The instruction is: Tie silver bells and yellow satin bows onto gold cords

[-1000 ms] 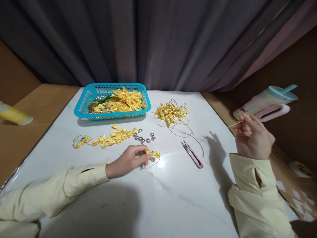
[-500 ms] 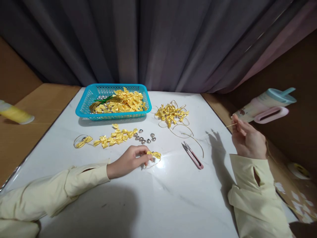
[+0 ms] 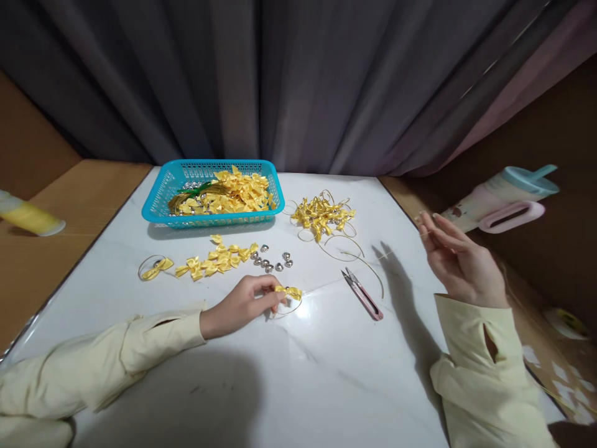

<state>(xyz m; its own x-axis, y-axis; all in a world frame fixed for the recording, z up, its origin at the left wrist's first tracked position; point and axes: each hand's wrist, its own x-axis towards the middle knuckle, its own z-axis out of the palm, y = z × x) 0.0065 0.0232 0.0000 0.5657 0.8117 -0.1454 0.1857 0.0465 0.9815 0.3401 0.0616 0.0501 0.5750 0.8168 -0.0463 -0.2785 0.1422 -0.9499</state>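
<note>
My left hand [image 3: 242, 303] rests on the white table [image 3: 298, 367] and pinches a small yellow ribbon bow [image 3: 290, 292] with a loop of gold cord under it. My right hand [image 3: 454, 258] is raised over the table's right edge, thumb and forefinger pinched on the end of a thin gold cord [image 3: 425, 234]; the other fingers are spread. Pink thread snips [image 3: 362, 292] lie between the two hands. A row of loose yellow bows [image 3: 212, 258] and several small silver beads [image 3: 273, 259] lie just beyond my left hand.
A blue plastic basket [image 3: 158, 202] of yellow bows stands at the back left. A heap of bows tied on gold cord [image 3: 323, 213] lies at the back centre. A pink and blue bottle [image 3: 506, 198] lies to the right, a yellow tube [image 3: 25, 216] to the left. A dark curtain hangs behind.
My right hand has moved left and slightly forward over the table edge, still pinching the gold cord, with its fingers spreading. My left hand has stayed on the bow.
</note>
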